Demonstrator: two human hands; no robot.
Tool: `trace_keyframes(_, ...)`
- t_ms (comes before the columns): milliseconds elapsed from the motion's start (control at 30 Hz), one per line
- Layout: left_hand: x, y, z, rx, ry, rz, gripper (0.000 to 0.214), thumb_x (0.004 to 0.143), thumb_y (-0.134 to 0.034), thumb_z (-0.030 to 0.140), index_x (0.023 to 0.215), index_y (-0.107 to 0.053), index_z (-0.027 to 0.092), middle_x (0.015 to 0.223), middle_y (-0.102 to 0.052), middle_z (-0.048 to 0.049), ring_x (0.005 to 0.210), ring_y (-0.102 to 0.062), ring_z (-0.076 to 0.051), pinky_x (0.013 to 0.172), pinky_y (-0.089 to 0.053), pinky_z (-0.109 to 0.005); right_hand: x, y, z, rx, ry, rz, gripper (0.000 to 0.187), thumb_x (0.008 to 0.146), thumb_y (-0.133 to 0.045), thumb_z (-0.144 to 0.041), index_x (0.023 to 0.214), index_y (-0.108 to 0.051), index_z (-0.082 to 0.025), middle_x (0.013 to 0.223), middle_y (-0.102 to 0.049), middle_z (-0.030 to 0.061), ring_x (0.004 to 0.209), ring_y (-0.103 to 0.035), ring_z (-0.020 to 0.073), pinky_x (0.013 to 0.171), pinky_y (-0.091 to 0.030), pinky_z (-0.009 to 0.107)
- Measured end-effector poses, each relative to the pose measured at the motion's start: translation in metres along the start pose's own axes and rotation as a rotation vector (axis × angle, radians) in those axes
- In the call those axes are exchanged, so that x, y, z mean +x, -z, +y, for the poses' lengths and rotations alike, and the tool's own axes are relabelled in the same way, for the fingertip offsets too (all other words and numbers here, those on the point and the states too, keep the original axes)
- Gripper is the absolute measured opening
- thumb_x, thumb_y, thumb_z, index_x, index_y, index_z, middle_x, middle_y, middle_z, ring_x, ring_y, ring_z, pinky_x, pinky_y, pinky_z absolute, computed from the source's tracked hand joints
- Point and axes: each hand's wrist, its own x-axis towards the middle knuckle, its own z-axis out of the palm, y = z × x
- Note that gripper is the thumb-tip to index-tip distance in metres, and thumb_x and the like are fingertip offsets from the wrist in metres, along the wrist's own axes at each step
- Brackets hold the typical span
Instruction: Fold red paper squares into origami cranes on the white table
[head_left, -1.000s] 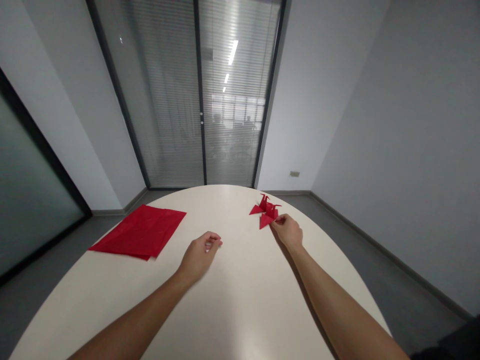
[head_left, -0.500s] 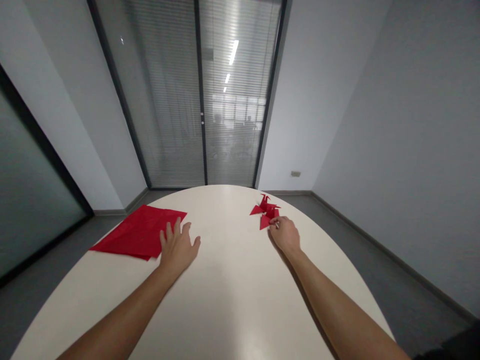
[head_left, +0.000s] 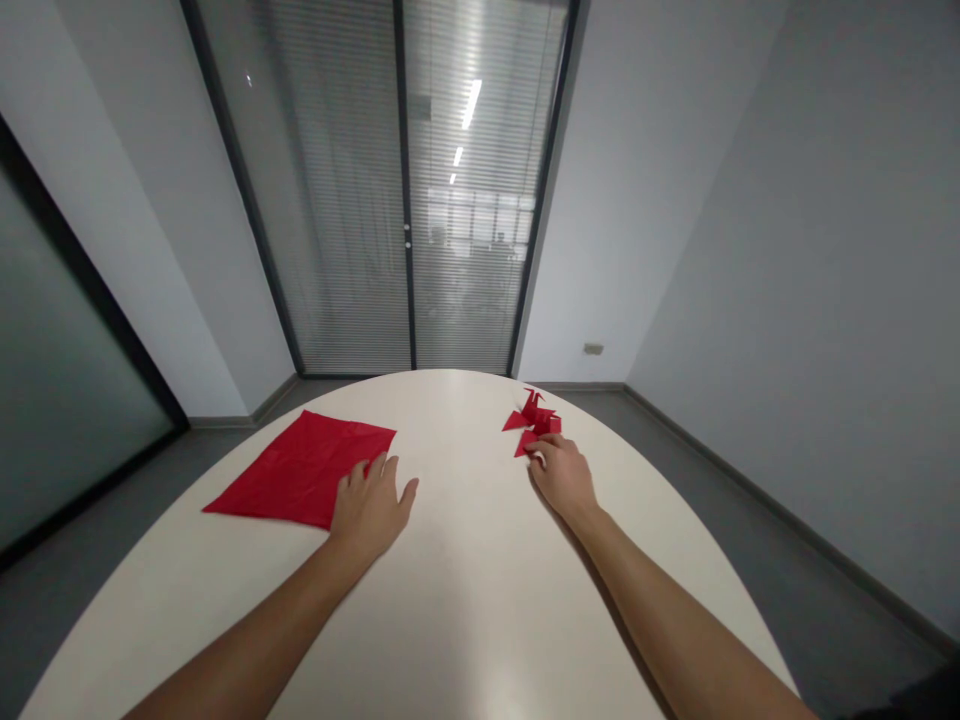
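Observation:
A red sheet of paper (head_left: 289, 470), creased and lying flat, is on the left side of the table. My left hand (head_left: 371, 505) rests palm down over its near right corner, fingers stretched out and thumb apart. On the right, two folded red paper cranes stand close together. The farther crane (head_left: 531, 404) shows its pointed neck and tail. My right hand (head_left: 562, 478) is at the nearer crane (head_left: 541, 426), thumb and fingertips closed at its near wing. The fingers hide part of that crane.
The round white table (head_left: 450, 600) has its curved far edge just beyond the cranes. Behind it are a dark-framed glass partition with blinds (head_left: 345, 250) and a plain wall with a socket plate (head_left: 592, 349). Grey floor surrounds the table.
The red sheet has slid to the right and nearer under my left hand. My right hand has shifted slightly left, and the nearer crane's wing has moved a little left with it.

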Motion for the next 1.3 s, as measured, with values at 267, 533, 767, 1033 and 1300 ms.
trace_keyframes(267, -0.001, 0.0, 0.002, -0.006, 0.009, 0.001, 0.045, 0.096, -0.044, 0.042, 0.129, -0.06, 0.016, 0.142, -0.055, -0.0181, 0.123, -0.05, -0.04, 0.099, -0.037, -0.057, -0.005, 0.004, -0.016, -0.088, 0.104, -0.028, 0.023, 0.085, -0.056, -0.017, 0.101, -0.073, -0.018, 0.126, -0.064, 0.0107, 0.115, -0.054, 0.028, 0.095, -0.043, 0.037)
trace_keyframes(533, -0.008, 0.003, 0.01, 0.013, -0.052, -0.034, 0.046, 0.098, -0.041, 0.043, 0.129, -0.06, 0.015, 0.146, -0.052, -0.0178, 0.125, -0.048, -0.041, 0.094, -0.043, -0.056, -0.004, -0.008, -0.016, -0.112, 0.069, -0.081, 0.033, 0.095, -0.047, -0.034, 0.115, -0.067, -0.017, 0.125, -0.065, 0.0144, 0.118, -0.056, 0.0283, 0.097, -0.044, 0.037)
trace_keyframes(767, -0.008, 0.002, 0.009, 0.005, -0.06, -0.033, 0.045, 0.098, -0.041, 0.043, 0.128, -0.06, 0.017, 0.146, -0.052, -0.0167, 0.126, -0.047, -0.041, 0.094, -0.042, -0.057, 0.001, -0.007, -0.011, -0.076, 0.033, -0.018, 0.042, 0.091, -0.053, -0.038, 0.126, -0.061, -0.016, 0.135, -0.057, 0.0149, 0.124, -0.051, 0.0309, 0.102, -0.043, 0.04)
trace_keyframes(1033, -0.007, 0.001, 0.008, -0.059, -0.049, -0.033, 0.043, 0.096, -0.044, 0.042, 0.128, -0.061, 0.018, 0.147, -0.05, -0.018, 0.128, -0.045, -0.042, 0.096, -0.04, -0.059, 0.013, -0.011, 0.018, 0.037, -0.19, 0.052, 0.043, 0.084, -0.059, -0.033, 0.125, -0.062, -0.018, 0.132, -0.057, 0.0158, 0.116, -0.055, 0.0328, 0.095, -0.046, 0.043)
trace_keyframes(1300, -0.008, 0.001, 0.008, -0.028, -0.069, -0.028, 0.042, 0.096, -0.045, 0.04, 0.128, -0.06, 0.017, 0.146, -0.052, -0.0182, 0.126, -0.047, -0.042, 0.095, -0.041, -0.058, 0.022, -0.02, 0.031, 0.097, -0.118, -0.026, 0.049, 0.085, -0.058, -0.031, 0.131, -0.058, -0.015, 0.136, -0.059, 0.0142, 0.12, -0.058, 0.0286, 0.102, -0.044, 0.038)
